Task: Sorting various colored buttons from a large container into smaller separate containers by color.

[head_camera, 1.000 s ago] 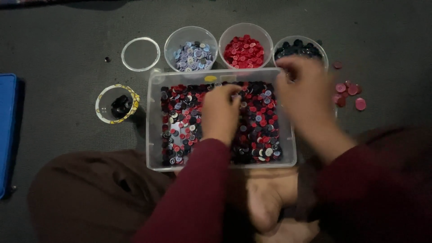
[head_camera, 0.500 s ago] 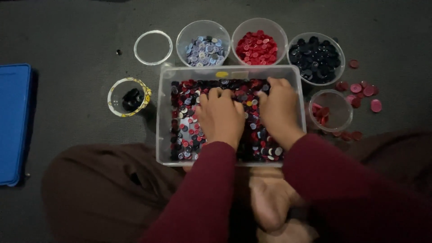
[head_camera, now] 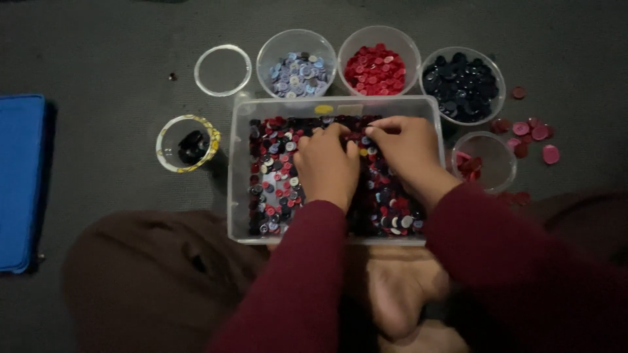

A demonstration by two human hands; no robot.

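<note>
A clear rectangular bin (head_camera: 239,170) on the floor holds a mass of mixed red, dark and white buttons (head_camera: 275,173). Both my hands are inside it, side by side. My left hand (head_camera: 324,167) lies palm down on the buttons in the bin's middle, fingers curled toward the far wall. My right hand (head_camera: 405,149) rests on the buttons to its right, its fingertips drawn together near the far edge. Whether either hand holds a button is hidden. Dark red sleeves cover both forearms.
Behind the bin stand a cup of lilac-grey buttons (head_camera: 297,65), a cup of red buttons (head_camera: 378,65) and a cup of dark buttons (head_camera: 462,85). A small cup with pink buttons (head_camera: 484,160) and loose pink buttons (head_camera: 536,134) lie right. An empty clear ring (head_camera: 222,70), a yellow-rimmed cup (head_camera: 188,144) and a blue case (head_camera: 19,183) lie left.
My right hand has come back from above the dark-button cup into the bin and settled beside my left hand. My left hand stayed on the buttons.
</note>
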